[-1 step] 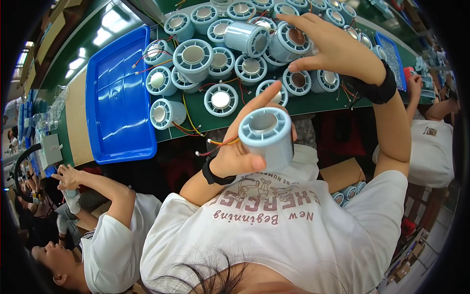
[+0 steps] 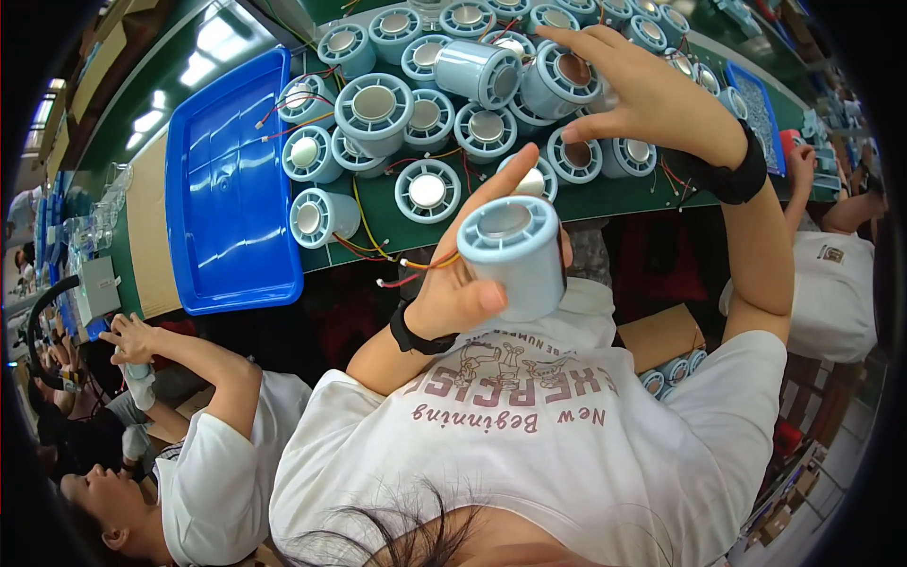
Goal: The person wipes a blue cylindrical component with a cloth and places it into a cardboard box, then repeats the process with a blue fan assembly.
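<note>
My left hand [image 2: 452,295] is wrapped round a light-blue cylinder [image 2: 522,274], held upright in front of my chest. It has a spoked rim and a silver disc on top; thin coloured wires with small white plugs [image 2: 406,265] hang beside it. Over the table my right hand [image 2: 657,109] is spread, fingers and thumb apart around the near side of a tilted cylinder [image 2: 559,87] with a copper-coloured disc. Whether it touches that cylinder I cannot tell. Another cylinder [image 2: 477,74] lies on its side just left of it.
Several more such cylinders [image 2: 427,191] crowd the green table [image 2: 383,213], their wires trailing. A blue plastic tray [image 2: 231,189] sits at left beside brown cardboard [image 2: 149,227]. To my right is an open carton [image 2: 661,335] with cylinders. A person [image 2: 213,463] works at my left.
The cylinder in my left hand has shifted slightly left and tipped a little, showing more of its side. My right hand has barely moved.
</note>
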`<action>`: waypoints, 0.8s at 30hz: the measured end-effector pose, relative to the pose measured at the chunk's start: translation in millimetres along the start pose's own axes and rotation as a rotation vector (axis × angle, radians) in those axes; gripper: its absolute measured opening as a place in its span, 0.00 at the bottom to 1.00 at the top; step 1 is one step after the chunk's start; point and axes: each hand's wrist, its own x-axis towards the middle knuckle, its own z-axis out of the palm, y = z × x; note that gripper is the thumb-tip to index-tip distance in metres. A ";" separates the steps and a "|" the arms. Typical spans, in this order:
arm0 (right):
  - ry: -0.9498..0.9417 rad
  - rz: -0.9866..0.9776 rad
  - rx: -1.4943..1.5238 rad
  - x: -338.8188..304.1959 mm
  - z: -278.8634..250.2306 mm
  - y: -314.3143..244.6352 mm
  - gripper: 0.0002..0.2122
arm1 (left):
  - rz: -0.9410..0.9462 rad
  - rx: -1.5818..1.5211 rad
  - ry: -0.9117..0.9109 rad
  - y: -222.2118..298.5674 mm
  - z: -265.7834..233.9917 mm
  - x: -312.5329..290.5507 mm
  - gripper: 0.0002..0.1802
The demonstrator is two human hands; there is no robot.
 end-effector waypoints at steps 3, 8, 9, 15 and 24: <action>0.060 0.017 -0.007 -4.7 -3.0 -12.9 0.40 | -0.122 -0.155 0.137 11.5 8.9 9.1 0.66; 0.078 0.297 -0.002 -3.5 -51.9 -69.2 0.26 | -0.152 -0.289 0.130 9.4 11.0 11.1 0.65; 0.074 0.302 0.001 -10.4 -52.2 -64.7 0.26 | -0.135 -0.354 0.067 6.0 10.0 10.0 0.65; -0.185 -0.450 0.368 -25.7 -19.9 -61.5 0.42 | -0.343 -0.848 -0.145 6.8 12.6 1.7 0.52; -0.235 -0.077 0.674 -64.8 -21.5 -72.3 0.33 | -0.666 -0.747 -0.134 -1.6 15.4 11.9 0.48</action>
